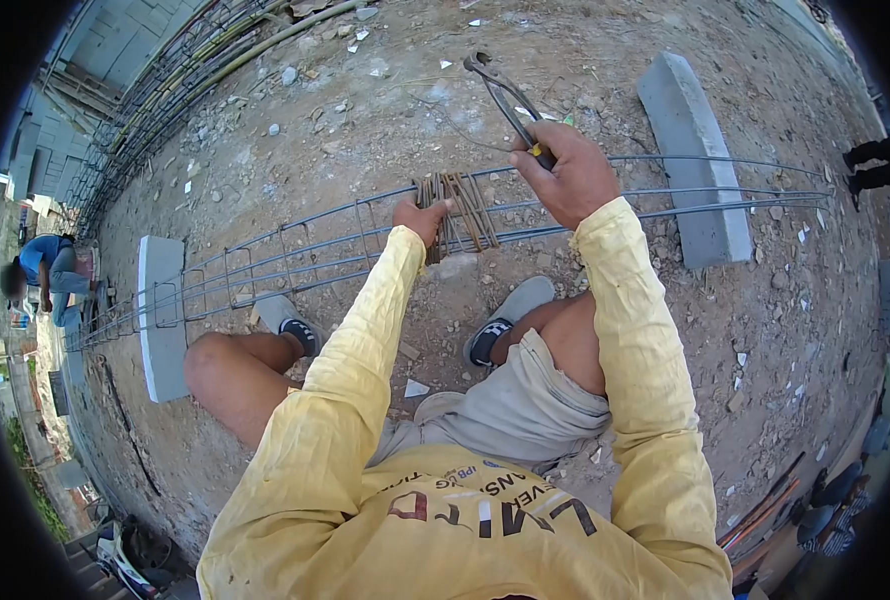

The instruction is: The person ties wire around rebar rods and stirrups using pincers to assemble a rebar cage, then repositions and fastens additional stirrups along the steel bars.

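My right hand (573, 178) is raised above the steel bars, closed around the handles of a pair of pincers (505, 108). The jaws point up and away from me. A thin wire runs over the ground near that hand. My left hand (421, 217) grips the left side of a bundle of rusty rebar stirrups (473, 215), thumb across the top and the other fingers partly hidden. These stirrups are bunched together around the long reinforcing bars (650, 192). Farther left, spaced stirrups (287, 241) sit along the same bars.
Two concrete blocks support the bars, one at the right (705, 165) and one at the left (162, 335). Stacked rebar cages (150, 110) lie at the upper left. A person in blue (45, 265) sits at the far left. Stones and white chips litter the dirt ground.
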A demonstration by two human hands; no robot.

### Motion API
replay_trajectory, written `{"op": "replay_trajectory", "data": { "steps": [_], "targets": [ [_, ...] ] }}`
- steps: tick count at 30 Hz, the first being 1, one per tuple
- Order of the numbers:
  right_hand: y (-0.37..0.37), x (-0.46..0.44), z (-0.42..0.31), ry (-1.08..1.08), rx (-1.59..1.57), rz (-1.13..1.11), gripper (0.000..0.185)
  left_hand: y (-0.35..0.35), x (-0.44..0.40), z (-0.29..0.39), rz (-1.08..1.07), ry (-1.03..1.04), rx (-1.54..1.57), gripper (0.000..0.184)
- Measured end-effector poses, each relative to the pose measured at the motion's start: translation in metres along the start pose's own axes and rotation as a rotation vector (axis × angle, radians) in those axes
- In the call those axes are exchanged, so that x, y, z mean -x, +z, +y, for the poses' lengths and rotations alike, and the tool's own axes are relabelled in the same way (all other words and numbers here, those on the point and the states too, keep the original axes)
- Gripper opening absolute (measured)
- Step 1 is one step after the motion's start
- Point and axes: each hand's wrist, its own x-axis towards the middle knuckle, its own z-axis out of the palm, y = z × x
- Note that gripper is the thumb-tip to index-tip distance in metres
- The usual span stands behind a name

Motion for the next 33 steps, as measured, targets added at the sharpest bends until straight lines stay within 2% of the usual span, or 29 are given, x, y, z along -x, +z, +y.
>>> {"op": "replay_trajectory", "data": {
  "steps": [4,7,10,13,16,21,27,33],
  "targets": [
    [-0.001,0.004,0.004,0.06,0.029,-0.025,0.021,0.004,-0.013,-0.018,-0.04,-0.064,0.401,0.054],
    [-0.003,0.008,0.006,0.073,0.02,-0.025,0.021,0.005,-0.009,-0.008,0.063,-0.111,0.379,0.055],
    [-0.002,0.008,0.005,0.066,0.022,-0.01,0.021,0.009,-0.015,-0.015,0.07,-0.01,0.473,0.051],
    [0.0,0.006,0.004,0.012,0.052,0.01,0.021,0.001,0.0,0.002,-0.066,-0.097,0.541,0.035],
    [0.006,0.001,0.003,-0.008,0.069,-0.015,0.022,0.004,-0.001,-0.008,-0.05,-0.061,0.531,0.031],
    [0.013,-0.006,-0.005,0.047,0.089,-0.102,0.025,0.013,-0.016,-0.029,0.087,-0.012,0.3,0.031],
    [0.024,-0.003,0.005,0.01,0.144,-0.023,0.023,0.008,-0.021,-0.028,0.076,0.004,0.179,0.034],
    [0.05,-0.004,0.01,0.361,0.108,-0.271,0.032,0.008,-0.018,-0.027,0.004,-0.026,0.321,0.027]
  ]
}}
